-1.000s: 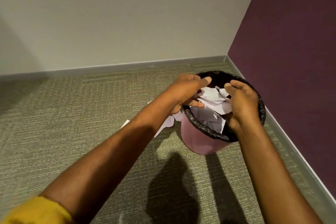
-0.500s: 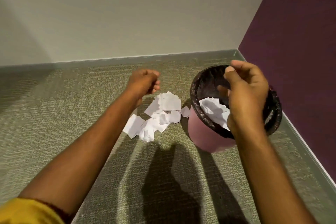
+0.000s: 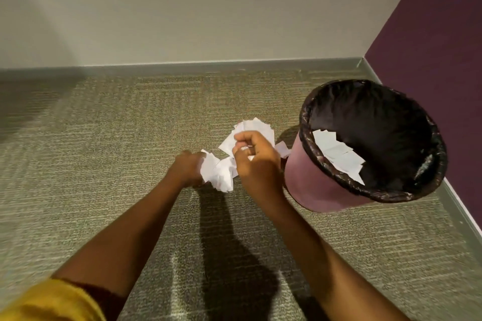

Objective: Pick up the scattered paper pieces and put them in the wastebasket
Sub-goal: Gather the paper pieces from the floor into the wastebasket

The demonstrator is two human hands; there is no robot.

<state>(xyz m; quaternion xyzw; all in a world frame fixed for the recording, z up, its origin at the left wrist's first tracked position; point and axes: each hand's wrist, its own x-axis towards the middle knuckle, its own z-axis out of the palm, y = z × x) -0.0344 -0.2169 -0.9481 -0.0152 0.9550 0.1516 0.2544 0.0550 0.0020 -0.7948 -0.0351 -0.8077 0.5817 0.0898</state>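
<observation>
While the head view looks down at the floor, the gathering step is in hand: the right hand pinches white paper pieces in a narrow, curled grip just left of the wastebasket. The left hand touches the heap's far edge (its fingers are hidden, so its grip cannot be told). Other pieces already lie inside the black liner. The next move likely calls for closing on a bundle, lifting it above the rim and carrying it right. Open carpet lies left of the wastebasket; the purple wall and baseboard crowd its right.
</observation>
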